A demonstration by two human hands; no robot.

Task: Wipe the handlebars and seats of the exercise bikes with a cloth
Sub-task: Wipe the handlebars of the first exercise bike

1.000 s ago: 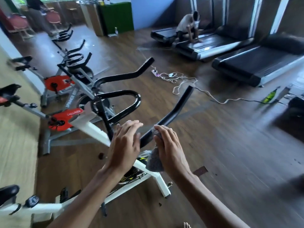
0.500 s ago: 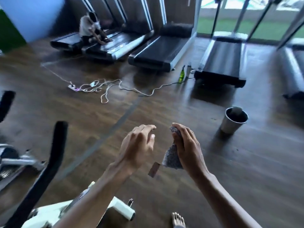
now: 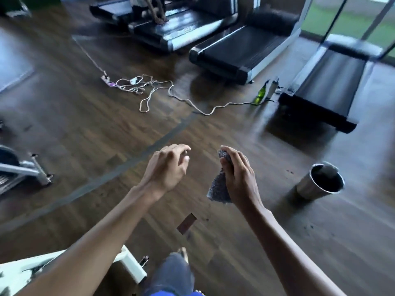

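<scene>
Flooring: dark wood planks across the whole scene, with a paler strip running diagonally
Treadmills: three in view, black-decked, ranged along the far side from centre to right edge; a person, blurred, is low on the farthest one
Exercise bike frame: white, near left corner, only a leg and foot showing; no handlebar or seat in view
Bike base: grey metal, at the left edge
Cable: pale, in loose loops on the floor, far centre, trailing right toward the treadmills
Metal cup: standing on the floor at right, well apart from both hands
Left hand: raised at centre, fingers loosely curled and close together, holding nothing
Right hand: near the left one, fingers and thumb curled round the upper part of the cloth
Cloth: grey, speckled, lower part hanging loose below the palm, touching no bike. Judged light, soft and limp, grippy rather than slick. Best held bunched in the palm so a broad pad meets the bar, or wrapped round it
Green bottle: far right, just beside a treadmill's end
Brown scrap: flat on the floor, near centre
</scene>
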